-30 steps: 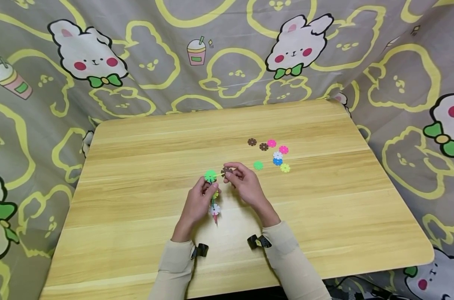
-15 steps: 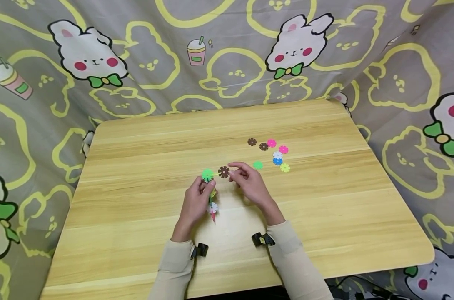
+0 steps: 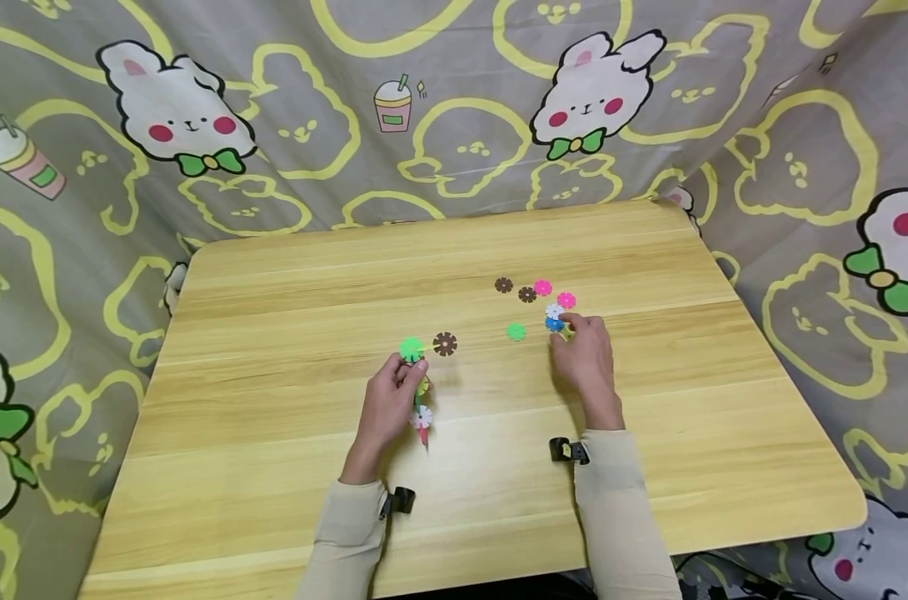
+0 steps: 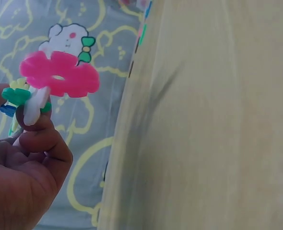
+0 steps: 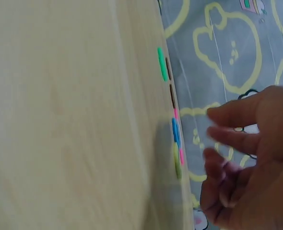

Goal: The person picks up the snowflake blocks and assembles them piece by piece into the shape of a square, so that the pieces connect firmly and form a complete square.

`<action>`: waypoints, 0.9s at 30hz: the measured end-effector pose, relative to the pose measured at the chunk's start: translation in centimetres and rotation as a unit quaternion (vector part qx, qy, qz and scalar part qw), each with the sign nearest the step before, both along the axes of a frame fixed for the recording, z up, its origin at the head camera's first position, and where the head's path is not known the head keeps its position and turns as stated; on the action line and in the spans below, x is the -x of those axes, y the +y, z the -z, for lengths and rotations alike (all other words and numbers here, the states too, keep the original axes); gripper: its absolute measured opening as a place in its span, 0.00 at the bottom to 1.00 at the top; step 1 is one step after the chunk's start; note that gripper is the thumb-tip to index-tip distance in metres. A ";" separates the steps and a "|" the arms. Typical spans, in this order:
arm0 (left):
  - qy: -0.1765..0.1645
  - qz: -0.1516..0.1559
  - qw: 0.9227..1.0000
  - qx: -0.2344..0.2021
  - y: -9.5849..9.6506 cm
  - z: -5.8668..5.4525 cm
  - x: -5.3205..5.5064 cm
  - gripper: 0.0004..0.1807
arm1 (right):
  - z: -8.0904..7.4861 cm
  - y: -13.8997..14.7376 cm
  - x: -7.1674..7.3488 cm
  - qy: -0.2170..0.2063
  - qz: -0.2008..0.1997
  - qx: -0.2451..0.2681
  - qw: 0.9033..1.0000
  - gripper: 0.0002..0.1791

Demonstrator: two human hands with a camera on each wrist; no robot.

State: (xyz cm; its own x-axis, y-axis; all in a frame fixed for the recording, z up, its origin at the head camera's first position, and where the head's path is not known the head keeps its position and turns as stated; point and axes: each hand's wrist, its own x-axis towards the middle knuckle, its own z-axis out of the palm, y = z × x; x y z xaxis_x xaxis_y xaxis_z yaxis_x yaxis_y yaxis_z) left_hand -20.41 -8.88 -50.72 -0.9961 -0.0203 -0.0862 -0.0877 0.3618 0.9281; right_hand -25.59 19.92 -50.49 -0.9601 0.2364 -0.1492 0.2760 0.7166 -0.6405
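Observation:
My left hand (image 3: 386, 400) pinches a chain of interlocked notched plastic discs between thumb and fingers. A green disc (image 3: 412, 349) tops the chain, and a brown disc (image 3: 445, 343) sticks out to its right. Below the thumb hang a yellow disc and a white disc (image 3: 421, 417), with a pink one at the bottom end. In the left wrist view that pink disc (image 4: 60, 74) shows large, beside the white piece. My right hand (image 3: 585, 358) hovers over a loose yellow disc (image 5: 177, 163) and a blue disc (image 3: 553, 323); its fingers are parted, nothing between them.
Further loose discs lie on the wooden table (image 3: 274, 333): a green disc (image 3: 516, 332), two brown ones, a pink disc (image 3: 542, 287), another pink one, and a white disc (image 3: 554, 311) overlapping the blue. A patterned curtain (image 3: 454, 125) surrounds the table's back and sides.
My right hand has left the brown disc and moved right to the loose discs. The brown disc stays attached to the chain, which my left hand has shifted slightly left.

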 end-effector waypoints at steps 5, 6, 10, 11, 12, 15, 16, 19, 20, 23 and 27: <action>-0.003 -0.002 1.000 -0.002 0.1 -0.1 0.0 0.17 | 0.2 0.9 -0.3 -0.053 -0.012 -0.028 0.998 0.26; -0.003 -0.002 1.000 -0.001 0.1 -0.2 0.0 0.18 | 0.2 0.9 -0.3 -0.062 -0.016 -0.032 0.997 0.25; -0.002 -0.005 1.000 0.007 0.0 -0.3 -0.2 0.18 | 0.3 0.9 -0.3 -0.075 -0.028 -0.048 0.996 0.22; 0.000 -0.006 1.000 0.011 0.0 -0.3 -0.2 0.17 | 0.3 0.9 -0.4 -0.075 -0.025 -0.046 0.996 0.22; 0.002 -0.007 1.000 0.016 0.0 -0.3 -0.2 0.17 | 0.3 0.9 -0.3 -0.073 -0.020 -0.042 0.996 0.23; 0.008 -0.009 1.000 0.021 -0.1 -0.3 -0.3 0.17 | 0.3 1.1 -0.4 -0.074 -0.002 -0.027 0.997 0.25; 0.010 -0.010 1.000 0.021 -0.1 -0.3 -0.3 0.17 | 0.2 1.1 -0.4 -0.075 0.003 -0.024 0.997 0.26; 0.014 -0.010 1.000 0.018 -0.1 -0.2 -0.3 0.16 | 0.2 1.4 -0.4 -0.072 0.003 -0.030 0.997 0.26; 0.014 -0.011 1.000 0.014 -0.1 -0.2 -0.3 0.15 | 0.2 1.5 -0.4 -0.071 -0.003 -0.034 0.997 0.25; 0.011 -0.009 1.000 0.000 -0.1 -0.1 -0.3 0.15 | 0.2 1.7 -0.4 -0.076 -0.017 -0.039 0.996 0.27; 0.002 -0.008 1.000 -0.018 -0.1 -0.1 -0.3 0.14 | 0.0 1.7 -0.3 -0.097 -0.025 -0.034 0.994 0.30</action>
